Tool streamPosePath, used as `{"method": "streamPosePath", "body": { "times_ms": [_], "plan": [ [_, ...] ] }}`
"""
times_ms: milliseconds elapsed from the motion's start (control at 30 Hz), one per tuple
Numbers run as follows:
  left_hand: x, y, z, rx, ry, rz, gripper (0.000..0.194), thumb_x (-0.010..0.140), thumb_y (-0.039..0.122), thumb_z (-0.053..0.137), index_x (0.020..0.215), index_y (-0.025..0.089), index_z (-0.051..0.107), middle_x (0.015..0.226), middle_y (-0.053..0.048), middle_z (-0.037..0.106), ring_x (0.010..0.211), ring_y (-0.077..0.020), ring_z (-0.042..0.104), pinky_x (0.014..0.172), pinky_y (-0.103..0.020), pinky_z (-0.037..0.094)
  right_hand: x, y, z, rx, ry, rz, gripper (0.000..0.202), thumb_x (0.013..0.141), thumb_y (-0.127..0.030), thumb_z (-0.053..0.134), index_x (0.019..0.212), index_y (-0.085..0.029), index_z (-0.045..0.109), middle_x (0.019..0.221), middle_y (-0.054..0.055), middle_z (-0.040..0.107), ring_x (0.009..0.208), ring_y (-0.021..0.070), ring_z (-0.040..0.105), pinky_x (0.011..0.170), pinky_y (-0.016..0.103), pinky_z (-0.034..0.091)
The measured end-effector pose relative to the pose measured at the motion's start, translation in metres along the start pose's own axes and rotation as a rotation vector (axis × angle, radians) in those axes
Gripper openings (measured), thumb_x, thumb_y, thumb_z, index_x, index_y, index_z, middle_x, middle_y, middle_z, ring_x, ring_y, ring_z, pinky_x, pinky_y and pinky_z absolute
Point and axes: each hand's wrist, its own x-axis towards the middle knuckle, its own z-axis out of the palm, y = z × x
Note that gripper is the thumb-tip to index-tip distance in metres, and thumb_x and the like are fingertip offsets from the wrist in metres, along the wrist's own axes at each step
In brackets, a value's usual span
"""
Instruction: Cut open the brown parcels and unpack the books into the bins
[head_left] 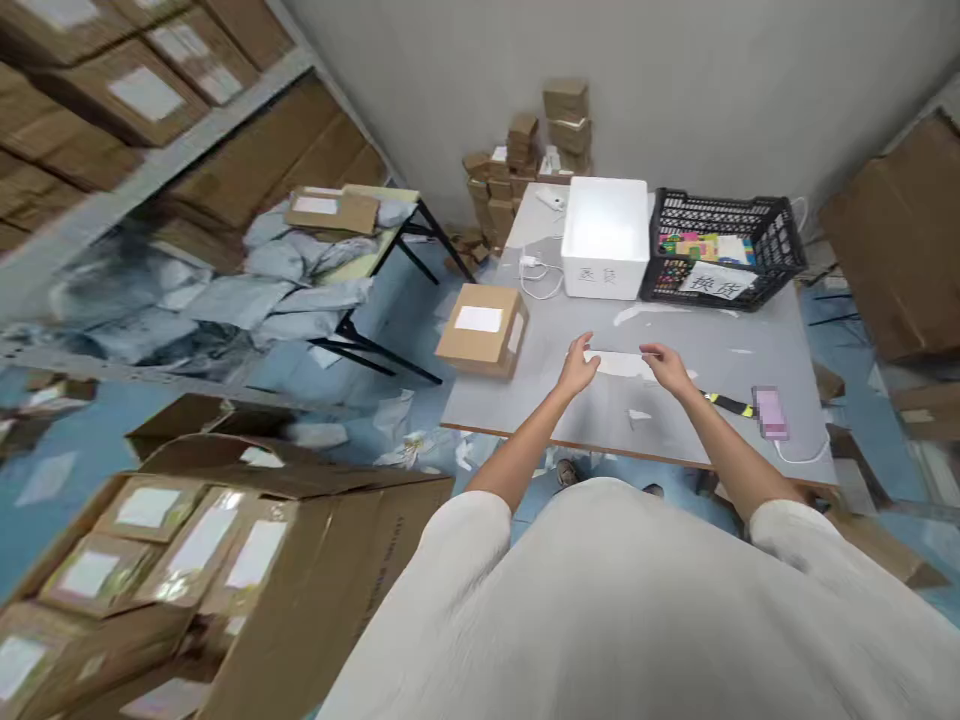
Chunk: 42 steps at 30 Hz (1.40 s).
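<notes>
Above the grey table, a flat white strip that looks like paper spans the space between my two hands. My left hand is at the strip's left end, thumb and fingers curled around its edge. At the opposite end my right hand has its thumb and forefinger close together on the strip. Beside my right wrist lies a black-and-yellow band. A pink phone-like object, blurred out, rests farther right with a white cable. Left of my hands sits a closed cardboard box with a white label.
On the grey table, a white bin and a black crate of colourful packets stand at the back. A large open carton of labelled boxes is at lower left. Shelving and grey parcels line the left.
</notes>
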Motion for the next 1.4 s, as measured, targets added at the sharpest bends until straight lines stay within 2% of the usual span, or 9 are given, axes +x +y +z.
{"method": "streamPosePath", "body": {
  "times_ms": [200,400,500,633,833,1000,1100,1233,1400],
  "plan": [
    [-0.002,-0.05,-0.1,-0.002,0.115,-0.054,0.066,0.089,0.011,0.063,0.154,0.021,0.059,0.16,-0.017,0.058,0.141,-0.0308,0.065,0.118,-0.049,0.056,0.021,-0.036,0.108,-0.007,-0.144,0.015,0.037,0.088,-0.036,0.067,0.115,-0.017,0.083,0.119,0.013,0.084,0.1,0.0253,0.074,0.099,0.044,0.06],
    [-0.008,-0.087,-0.191,0.166,0.235,-0.113,0.065,0.087,0.009,0.063,0.15,0.022,0.063,0.152,-0.014,0.063,0.142,-0.0299,0.062,0.129,-0.047,0.048,0.03,-0.064,0.209,-0.009,-0.328,0.019,0.036,0.09,-0.034,0.067,0.12,-0.019,0.082,0.124,0.011,0.084,0.1,0.0242,0.075,0.101,0.045,0.061],
    [-0.006,-0.099,-0.228,0.275,0.266,-0.146,0.065,0.088,0.008,0.061,0.151,0.02,0.062,0.154,-0.015,0.061,0.149,-0.0294,0.057,0.134,-0.045,0.042,0.036,-0.075,0.25,-0.016,-0.407,0.022,0.035,0.091,-0.029,0.067,0.121,-0.019,0.083,0.129,0.011,0.083,0.106,0.0246,0.077,0.109,0.048,0.06],
    [0.0,-0.112,-0.258,0.411,0.309,-0.242,0.064,0.091,0.011,0.06,0.154,0.022,0.058,0.164,-0.016,0.056,0.16,-0.0311,0.047,0.138,-0.05,0.037,0.044,-0.086,0.29,-0.018,-0.465,0.068,0.043,0.093,-0.026,0.069,0.133,-0.021,0.08,0.145,0.012,0.077,0.121,0.0264,0.076,0.116,0.048,0.058],
    [0.004,-0.132,-0.278,0.534,0.345,-0.394,0.077,0.089,0.02,0.069,0.163,0.024,0.049,0.182,-0.019,0.035,0.172,-0.0417,0.025,0.137,-0.067,0.029,0.048,-0.09,0.321,0.035,-0.517,0.087,0.065,0.091,-0.025,0.072,0.156,-0.02,0.067,0.152,0.014,0.073,0.131,0.0302,0.073,0.118,0.05,0.057],
    [0.01,-0.138,-0.282,0.496,0.303,-0.401,0.085,0.089,0.022,0.07,0.169,0.021,0.039,0.169,-0.023,0.048,0.163,-0.0424,0.042,0.135,-0.062,0.033,0.047,-0.089,0.327,0.099,-0.553,0.106,0.072,0.087,-0.024,0.071,0.158,-0.022,0.062,0.156,0.013,0.07,0.123,0.0281,0.075,0.113,0.048,0.059],
    [0.009,-0.137,-0.277,0.49,0.284,-0.381,0.088,0.09,0.026,0.076,0.169,0.022,0.038,0.158,-0.022,0.055,0.156,-0.0421,0.048,0.133,-0.059,0.036,0.046,-0.088,0.324,0.118,-0.519,0.122,0.068,0.084,-0.028,0.074,0.152,-0.025,0.065,0.153,0.01,0.071,0.119,0.0273,0.075,0.11,0.048,0.061],
    [0.0,-0.132,-0.262,0.462,0.275,-0.398,0.083,0.091,0.032,0.081,0.165,0.024,0.043,0.153,-0.02,0.052,0.152,-0.0417,0.05,0.13,-0.055,0.04,0.047,-0.09,0.316,0.082,-0.438,0.177,0.058,0.081,-0.035,0.075,0.138,-0.024,0.071,0.146,0.012,0.073,0.118,0.0293,0.074,0.104,0.048,0.064],
    [-0.008,-0.121,-0.238,0.423,0.272,-0.396,0.072,0.091,0.031,0.084,0.155,0.026,0.051,0.15,-0.018,0.051,0.149,-0.0396,0.052,0.13,-0.052,0.039,0.04,-0.09,0.294,0.074,-0.378,0.251,0.056,0.078,-0.036,0.076,0.133,-0.025,0.071,0.143,0.012,0.074,0.117,0.03,0.074,0.099,0.049,0.066]
  ]
}}
